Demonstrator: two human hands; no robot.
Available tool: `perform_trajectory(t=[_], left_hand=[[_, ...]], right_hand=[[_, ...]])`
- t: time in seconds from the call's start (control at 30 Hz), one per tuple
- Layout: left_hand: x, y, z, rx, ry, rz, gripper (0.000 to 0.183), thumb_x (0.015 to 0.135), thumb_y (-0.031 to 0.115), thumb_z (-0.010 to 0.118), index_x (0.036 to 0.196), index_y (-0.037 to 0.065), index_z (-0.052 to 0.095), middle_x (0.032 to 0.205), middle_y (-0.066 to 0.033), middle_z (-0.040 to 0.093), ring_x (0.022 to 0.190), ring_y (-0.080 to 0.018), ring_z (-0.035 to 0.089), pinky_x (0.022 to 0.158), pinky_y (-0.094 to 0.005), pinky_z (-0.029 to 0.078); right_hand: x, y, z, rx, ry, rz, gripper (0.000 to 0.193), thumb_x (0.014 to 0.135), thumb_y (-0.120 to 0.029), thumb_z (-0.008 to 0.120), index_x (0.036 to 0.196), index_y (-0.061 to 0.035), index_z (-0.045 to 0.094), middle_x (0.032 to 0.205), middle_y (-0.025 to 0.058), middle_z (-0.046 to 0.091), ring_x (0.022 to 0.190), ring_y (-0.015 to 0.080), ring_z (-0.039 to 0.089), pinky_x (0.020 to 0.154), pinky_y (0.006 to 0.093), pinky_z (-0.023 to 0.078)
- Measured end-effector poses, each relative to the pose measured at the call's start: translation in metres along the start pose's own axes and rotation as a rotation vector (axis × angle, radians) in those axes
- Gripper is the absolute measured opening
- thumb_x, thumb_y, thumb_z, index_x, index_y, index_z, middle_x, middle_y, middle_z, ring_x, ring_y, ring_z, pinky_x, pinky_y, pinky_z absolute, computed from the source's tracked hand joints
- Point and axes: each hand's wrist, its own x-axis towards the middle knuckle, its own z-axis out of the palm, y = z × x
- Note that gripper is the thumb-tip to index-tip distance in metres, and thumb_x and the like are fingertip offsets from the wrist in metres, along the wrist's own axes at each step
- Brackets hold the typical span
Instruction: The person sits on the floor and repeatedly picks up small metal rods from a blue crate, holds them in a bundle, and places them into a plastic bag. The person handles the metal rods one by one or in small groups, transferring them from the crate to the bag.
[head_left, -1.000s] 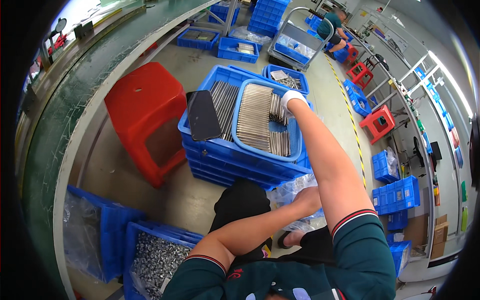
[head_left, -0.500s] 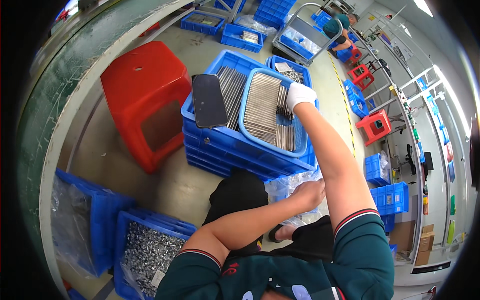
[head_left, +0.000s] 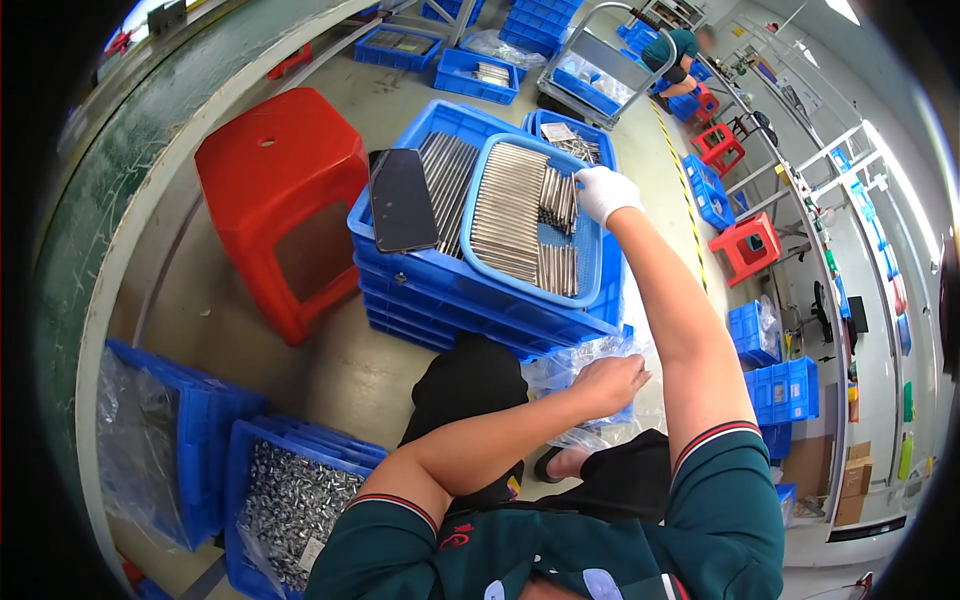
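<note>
Right hand: the right hand (head_left: 606,192), in a white glove, reached far out over the light blue tray (head_left: 590,262), fingers curled together onto the ends of the metal rods (head_left: 558,197) at the tray's far right corner; whether they pinched a rod could not be told
Left hand: the bare left hand (head_left: 610,381) lay near the body on a clear plastic bag (head_left: 580,362), fingers loosely bent and pressed down into the plastic
Metal rods: silvery rods lay in neat rows inside the tray, a long bank on the left and shorter bundles on the right
Tray: it sat tilted on top of a stack of dark blue crates (head_left: 450,290), whose top crate held more rods at the left
Phone: a dark phone (head_left: 401,199) rested on the left rim of the top crate, just beside the tray
Stool: a red plastic stool (head_left: 283,190) stood left of the stack
Near left: a blue crate of small metal parts (head_left: 290,500) lined with plastic stood by the person's left elbow
Far right: another person (head_left: 682,50) bent beside a trolley, with more blue crates and red stools about
</note>
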Motion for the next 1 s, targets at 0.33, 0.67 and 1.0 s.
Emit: perform_trajectory(t=[0.33,0.67,1.0], left_hand=[[0.003,0.001,0.011,0.038,0.0,-0.008,0.031,0.092,0.031,0.046,0.094,0.001,0.055,0.086,-0.0248,0.062,0.083,-0.0435,0.059,0.072,-0.0525,0.044],[0.005,0.0,0.012,0.048,0.009,0.02,0.03,0.091,0.03,0.049,0.09,0.001,0.055,0.082,-0.0246,0.061,0.082,-0.0438,0.058,0.071,-0.0522,0.043],[0.01,-0.01,0.008,-0.117,0.001,0.052,0.028,0.09,0.029,0.053,0.088,0.001,0.057,0.073,-0.017,0.059,0.07,-0.0312,0.059,0.065,-0.0409,0.045]], right_hand=[[0.001,0.0,0.014,-0.209,0.163,-0.111,0.016,0.077,-0.02,0.058,0.084,-0.0124,0.071,0.095,0.013,0.063,0.092,0.0289,0.062,0.079,0.0403,0.051],[-0.013,0.004,0.003,-0.049,0.238,-0.163,0.016,0.079,-0.015,0.056,0.087,-0.0086,0.069,0.092,0.0137,0.062,0.09,0.0294,0.061,0.079,0.0399,0.05],[-0.126,0.095,0.03,0.356,0.664,-0.099,0.018,0.082,-0.016,0.063,0.096,-0.0056,0.065,0.092,0.0139,0.064,0.087,0.0291,0.062,0.078,0.036,0.049]])
